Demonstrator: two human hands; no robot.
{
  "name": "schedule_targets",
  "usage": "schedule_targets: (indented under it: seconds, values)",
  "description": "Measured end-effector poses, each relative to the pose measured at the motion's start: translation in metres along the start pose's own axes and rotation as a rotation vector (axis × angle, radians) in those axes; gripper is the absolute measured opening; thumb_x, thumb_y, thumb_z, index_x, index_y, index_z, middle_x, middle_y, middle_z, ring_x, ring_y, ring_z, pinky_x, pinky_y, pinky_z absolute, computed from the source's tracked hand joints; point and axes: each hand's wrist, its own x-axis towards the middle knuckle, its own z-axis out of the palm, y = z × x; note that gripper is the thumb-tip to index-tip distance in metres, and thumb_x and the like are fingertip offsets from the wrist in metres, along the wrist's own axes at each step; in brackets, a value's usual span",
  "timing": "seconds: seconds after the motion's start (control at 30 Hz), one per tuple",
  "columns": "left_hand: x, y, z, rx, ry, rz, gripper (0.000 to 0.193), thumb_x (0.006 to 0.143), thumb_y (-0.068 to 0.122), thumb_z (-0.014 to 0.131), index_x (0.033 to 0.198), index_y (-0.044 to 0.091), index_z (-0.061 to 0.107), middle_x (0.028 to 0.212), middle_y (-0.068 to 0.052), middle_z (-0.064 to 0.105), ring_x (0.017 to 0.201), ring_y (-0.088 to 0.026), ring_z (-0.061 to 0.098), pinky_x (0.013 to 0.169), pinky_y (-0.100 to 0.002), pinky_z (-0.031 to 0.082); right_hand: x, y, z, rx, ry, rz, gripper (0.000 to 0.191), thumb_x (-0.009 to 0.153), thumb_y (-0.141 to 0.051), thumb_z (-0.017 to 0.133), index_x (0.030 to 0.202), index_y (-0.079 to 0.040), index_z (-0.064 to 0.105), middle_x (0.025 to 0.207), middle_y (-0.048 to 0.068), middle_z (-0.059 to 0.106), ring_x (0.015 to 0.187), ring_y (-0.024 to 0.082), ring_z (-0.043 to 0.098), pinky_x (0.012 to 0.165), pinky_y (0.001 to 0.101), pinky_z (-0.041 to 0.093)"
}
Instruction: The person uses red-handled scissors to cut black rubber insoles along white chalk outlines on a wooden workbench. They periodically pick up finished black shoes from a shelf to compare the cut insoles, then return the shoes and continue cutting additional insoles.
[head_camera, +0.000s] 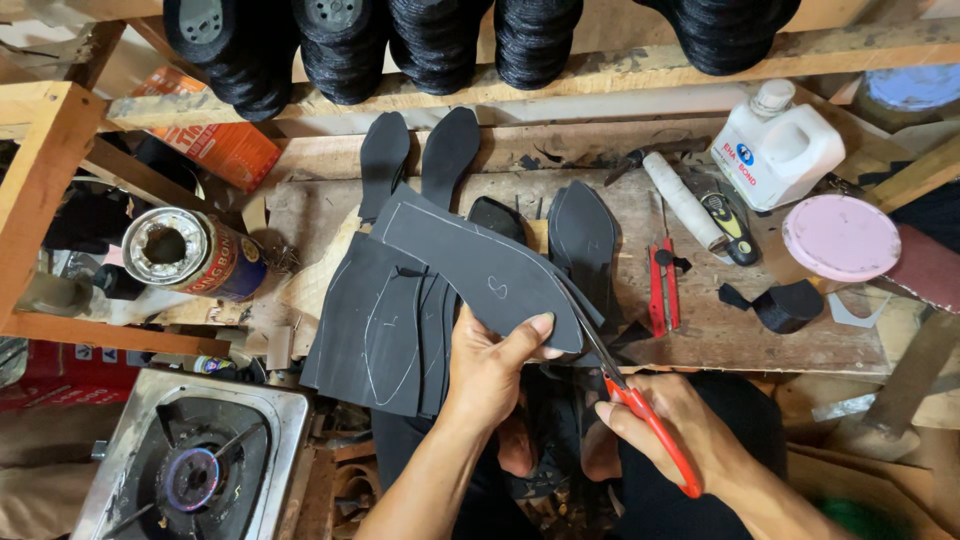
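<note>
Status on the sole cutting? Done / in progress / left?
Done: several cut sole shapes lie on the bench. In hand: left hand holds a dark sheet; right hand works red scissors along its chalk line. Left: chalk-marked sheets uncut.

shoe workshop | wood bench (700, 330) w/ cut soles (585, 240), glue jug (778, 145)

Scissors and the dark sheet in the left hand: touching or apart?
Touching. The head view shows the scissors blades closing on the dark sheet's edge beside the left hand.
</note>
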Motion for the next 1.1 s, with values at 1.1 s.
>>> schedule_targets:
  seconds: [1.1]
  values:
    - [0.001,0.014,-0.008,0.002,-0.145,-0.067,0.057,0.084,-0.003,0.068,0.137,0.009,0.049,0.110,-0.005,0.065,0.100,-0.013,0.066,0.088,-0.030,0.057,-0.004,0.042,-0.003,-0.062,-0.001,0.009,0.040,0.084,-0.027,0.071,0.059,-0.001,0.053,0.050,0.010,0.047,0.047,0.022,0.044,0.050,0.0410,0.039]
